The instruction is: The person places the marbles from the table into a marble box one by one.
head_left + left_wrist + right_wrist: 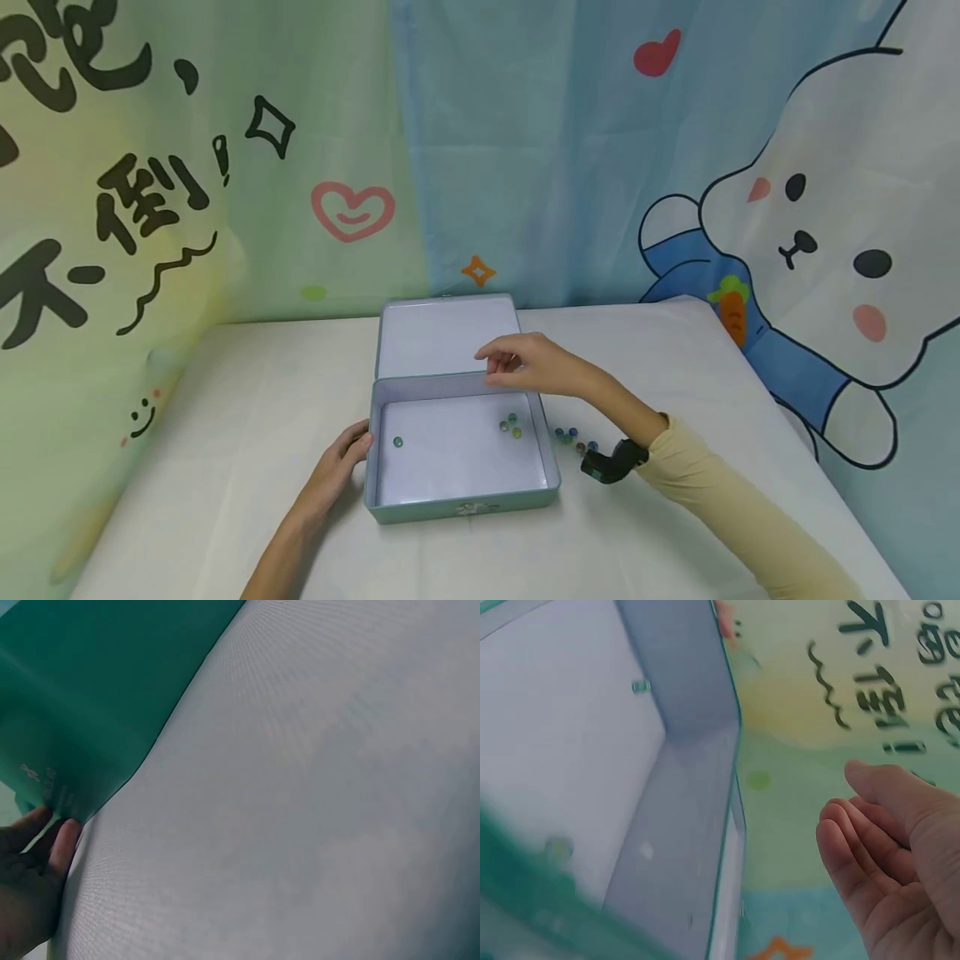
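A light-green metal box (420, 514) with a pale inside stands on the white-covered table, its lid (442, 337) swung back behind it. On the box floor lie a lone green marble (398, 442) at the left and a small group of marbles (517, 432) near the right wall. My left hand (337, 467) rests its fingers against the outside of the left wall; in the left wrist view, the fingertips (69, 832) touch a box corner. Above the back right of the box hovers my right hand (532, 362), fingers loosely bent, with nothing visible in them.
Several loose marbles (572, 432) lie on the tablecloth (645, 533) just right of the box. A black device (615, 462) is worn on the right wrist, above that side. Behind the table hangs a printed curtain (480, 150).
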Demonstrator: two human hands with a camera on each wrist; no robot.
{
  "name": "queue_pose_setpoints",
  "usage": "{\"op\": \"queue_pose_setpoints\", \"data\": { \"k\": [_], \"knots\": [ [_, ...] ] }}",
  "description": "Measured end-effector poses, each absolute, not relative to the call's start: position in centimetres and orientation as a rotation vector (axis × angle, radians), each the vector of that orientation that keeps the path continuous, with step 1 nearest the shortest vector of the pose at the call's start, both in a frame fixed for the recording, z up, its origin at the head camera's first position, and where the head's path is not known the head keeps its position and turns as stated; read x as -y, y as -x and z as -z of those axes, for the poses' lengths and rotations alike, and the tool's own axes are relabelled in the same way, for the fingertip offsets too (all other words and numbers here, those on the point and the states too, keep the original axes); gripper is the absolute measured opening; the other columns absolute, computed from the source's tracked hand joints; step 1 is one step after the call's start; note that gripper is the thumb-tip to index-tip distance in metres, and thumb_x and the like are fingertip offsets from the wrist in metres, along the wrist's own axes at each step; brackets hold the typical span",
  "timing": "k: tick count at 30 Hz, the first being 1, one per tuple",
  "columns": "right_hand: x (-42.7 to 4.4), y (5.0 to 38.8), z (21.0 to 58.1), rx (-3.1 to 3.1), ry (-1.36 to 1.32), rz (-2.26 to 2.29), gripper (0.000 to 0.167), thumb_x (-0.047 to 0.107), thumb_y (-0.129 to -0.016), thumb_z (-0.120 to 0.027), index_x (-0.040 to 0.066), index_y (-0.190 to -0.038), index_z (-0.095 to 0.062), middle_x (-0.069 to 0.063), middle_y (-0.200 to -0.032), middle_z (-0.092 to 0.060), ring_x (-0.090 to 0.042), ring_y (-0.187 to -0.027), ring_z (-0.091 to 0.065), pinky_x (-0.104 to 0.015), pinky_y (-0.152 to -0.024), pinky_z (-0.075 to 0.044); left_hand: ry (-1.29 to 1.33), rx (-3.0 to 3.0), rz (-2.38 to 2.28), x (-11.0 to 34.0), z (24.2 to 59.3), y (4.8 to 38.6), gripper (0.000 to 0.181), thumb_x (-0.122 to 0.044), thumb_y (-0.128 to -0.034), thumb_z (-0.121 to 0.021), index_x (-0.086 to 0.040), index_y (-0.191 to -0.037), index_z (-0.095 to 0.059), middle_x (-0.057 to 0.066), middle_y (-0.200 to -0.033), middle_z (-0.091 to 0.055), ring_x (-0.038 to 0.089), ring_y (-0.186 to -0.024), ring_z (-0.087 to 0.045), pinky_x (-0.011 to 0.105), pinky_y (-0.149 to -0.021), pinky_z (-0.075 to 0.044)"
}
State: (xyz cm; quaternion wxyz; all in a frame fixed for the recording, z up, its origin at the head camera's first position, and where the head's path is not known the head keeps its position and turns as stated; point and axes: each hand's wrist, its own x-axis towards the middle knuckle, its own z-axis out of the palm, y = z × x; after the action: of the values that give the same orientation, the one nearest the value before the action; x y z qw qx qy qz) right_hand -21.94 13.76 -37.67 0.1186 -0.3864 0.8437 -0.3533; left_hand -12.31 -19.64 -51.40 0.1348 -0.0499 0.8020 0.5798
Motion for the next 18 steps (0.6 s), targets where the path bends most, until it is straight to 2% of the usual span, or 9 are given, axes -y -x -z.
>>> {"op": "queue_pose_setpoints", "data": {
  "k": [4, 10, 18],
  "knots": [
    [-17.1, 21.4, 37.9, -2.583, 1.032, 1.073, 0.027, 0.012, -0.088, -0.07, 0.006, -0.115, -0.066, -0.002, -0.095, -0.07, -0.011, -0.087, -0.063, -0.025, -0.082, -0.056, 0.153, -2.333, -1.671, 19.7, 51.3, 12.3, 0.059, -0.049, -0.0994, -0.043, -0.015, -0.147, -0.038, 0.015, -0.148, -0.046, 0.035, -0.128, -0.05, 0.062, -0.112, -0.027],
    [-21.5, 19.3, 39.0, -2.74, 0.837, 1.051, 0.019, 0.013, -0.087, -0.071, 0.011, -0.106, -0.068, 0.004, -0.093, -0.069, -0.007, -0.084, -0.06, -0.021, -0.08, -0.055, 0.16, -2.331, -1.675, 19.6, 51.4, 12.1, 0.058, -0.05, -0.0989, -0.043, -0.016, -0.146, -0.039, 0.014, -0.147, -0.047, 0.034, -0.128, -0.051, 0.063, -0.113, -0.024],
    [-25.3, 15.6, 43.3, -2.859, 0.839, 1.019, 0.015, 0.008, -0.084, -0.073, 0.012, -0.098, -0.068, 0.006, -0.089, -0.068, 0.003, -0.078, -0.058, -0.022, -0.073, -0.057, 0.137, -2.342, -1.678, 19.7, 51.3, 12.2, 0.058, -0.049, -0.0993, -0.043, -0.015, -0.146, -0.039, 0.014, -0.146, -0.048, 0.035, -0.128, -0.051, 0.063, -0.113, -0.025]
  ]
}}
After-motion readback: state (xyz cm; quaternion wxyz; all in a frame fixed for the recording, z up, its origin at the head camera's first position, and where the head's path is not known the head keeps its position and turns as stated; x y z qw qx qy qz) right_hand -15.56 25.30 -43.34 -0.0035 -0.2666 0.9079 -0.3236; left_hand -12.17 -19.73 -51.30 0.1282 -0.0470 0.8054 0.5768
